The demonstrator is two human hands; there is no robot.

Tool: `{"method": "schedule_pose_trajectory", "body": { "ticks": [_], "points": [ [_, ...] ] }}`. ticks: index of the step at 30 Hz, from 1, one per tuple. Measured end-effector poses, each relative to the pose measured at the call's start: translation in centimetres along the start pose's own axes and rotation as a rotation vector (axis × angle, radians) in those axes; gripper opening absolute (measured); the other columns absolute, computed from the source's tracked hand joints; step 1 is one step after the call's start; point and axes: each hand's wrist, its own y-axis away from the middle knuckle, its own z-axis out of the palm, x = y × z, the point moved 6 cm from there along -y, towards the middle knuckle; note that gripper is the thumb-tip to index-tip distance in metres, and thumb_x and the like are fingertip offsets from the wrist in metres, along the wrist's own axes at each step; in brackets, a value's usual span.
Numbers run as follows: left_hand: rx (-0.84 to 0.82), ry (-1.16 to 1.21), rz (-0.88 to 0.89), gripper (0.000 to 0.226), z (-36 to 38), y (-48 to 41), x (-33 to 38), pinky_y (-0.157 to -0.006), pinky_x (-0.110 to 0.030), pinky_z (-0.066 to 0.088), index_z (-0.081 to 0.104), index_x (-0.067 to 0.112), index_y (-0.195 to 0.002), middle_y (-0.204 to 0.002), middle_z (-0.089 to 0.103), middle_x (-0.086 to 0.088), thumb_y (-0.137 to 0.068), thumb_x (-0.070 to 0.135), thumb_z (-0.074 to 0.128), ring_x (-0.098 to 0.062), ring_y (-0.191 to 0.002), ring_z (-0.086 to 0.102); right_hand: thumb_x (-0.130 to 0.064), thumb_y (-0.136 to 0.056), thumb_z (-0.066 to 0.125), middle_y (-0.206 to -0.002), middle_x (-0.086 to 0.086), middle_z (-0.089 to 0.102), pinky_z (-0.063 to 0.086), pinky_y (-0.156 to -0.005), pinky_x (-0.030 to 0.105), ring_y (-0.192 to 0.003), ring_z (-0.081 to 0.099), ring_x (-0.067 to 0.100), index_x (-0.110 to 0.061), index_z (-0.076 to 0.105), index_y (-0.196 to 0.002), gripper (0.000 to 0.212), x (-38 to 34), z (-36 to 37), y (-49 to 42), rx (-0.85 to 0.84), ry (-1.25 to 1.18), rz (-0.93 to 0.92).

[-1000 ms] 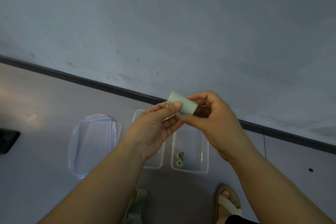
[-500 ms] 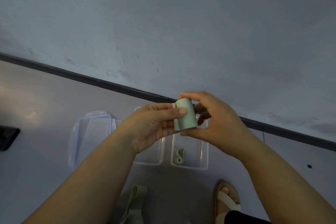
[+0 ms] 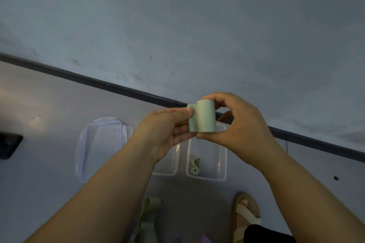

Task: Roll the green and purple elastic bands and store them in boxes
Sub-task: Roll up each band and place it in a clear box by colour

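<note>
The person is holding a green elastic band (image 3: 205, 116), mostly wound into a fat roll, up in front of their chest; the right hand (image 3: 237, 126) is gripping the roll upright, thumb curled under its lower end and forefinger hooked over the top; the left hand (image 3: 164, 132) is pinching the loose tail of the band that is sticking out on the roll's left side, thumb on top and fingers beneath. Below the hands, on the floor (image 3: 49, 104), two clear boxes are sitting side by side; the right box (image 3: 223, 156) is holding a small rolled green band (image 3: 195, 167) near its front left corner, its free end curling upward; the left box (image 3: 174, 163) is largely hiding behind the left wrist, so I cannot tell what is inside it. A clear lid (image 3: 98, 144) with bluish trim is lying just left of the boxes; a loose green band (image 3: 148, 215) is trailing across the floor nearer the person; a sandalled foot (image 3: 246, 215) is standing to its right.
</note>
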Motion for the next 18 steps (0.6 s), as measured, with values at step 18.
{"method": "schedule_pose_trajectory", "body": {
  "ticks": [18],
  "points": [
    [0.085, -0.239, 0.283, 0.010, 0.8, 0.8, 0.8, -0.066, -0.026, 0.059, 0.071, 0.009, -0.090, -0.082, 0.074, -0.010, -0.087, 0.015, 0.063, -0.019, -0.076, 0.072, -0.031, -0.066, 0.081, -0.091, -0.027, 0.043, 0.037, -0.070, 0.013, -0.080, 0.046, -0.004, -0.040, 0.049, -0.101, 0.048, 0.6, 0.3, 0.0, 0.099, 0.256, 0.012]
  ]
}}
